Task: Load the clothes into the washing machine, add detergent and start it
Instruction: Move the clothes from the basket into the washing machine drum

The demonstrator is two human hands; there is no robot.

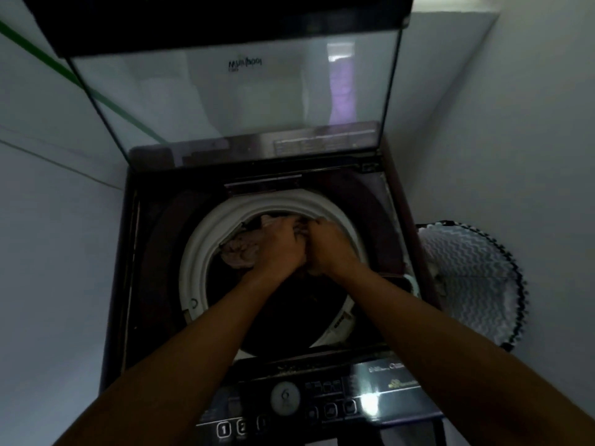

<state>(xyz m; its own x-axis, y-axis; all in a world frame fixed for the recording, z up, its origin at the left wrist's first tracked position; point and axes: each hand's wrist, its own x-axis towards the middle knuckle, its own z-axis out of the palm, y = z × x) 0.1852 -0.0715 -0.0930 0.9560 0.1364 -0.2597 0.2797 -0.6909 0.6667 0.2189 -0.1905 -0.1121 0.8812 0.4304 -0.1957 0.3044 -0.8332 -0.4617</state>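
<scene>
While both hands, left hand (278, 244) and right hand (328, 246), clutch crumpled pinkish clothes (240, 251) over the washing machine (128, 252) drum, dim light hides the drum's depths.

A zigzag-patterned laundry basket (473, 278) stands just right of the machine, a green stripe (80, 82) crossing the left wall.

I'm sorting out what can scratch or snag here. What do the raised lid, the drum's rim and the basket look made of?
Lid: likely glass, glossy; see-through, with reflections. Rim: probably moulded plastic, smooth, off-white, dull sheen. Basket: seemingly soft fabric or mesh with a zigzag print and dark edging; too dim to be sure.
</scene>
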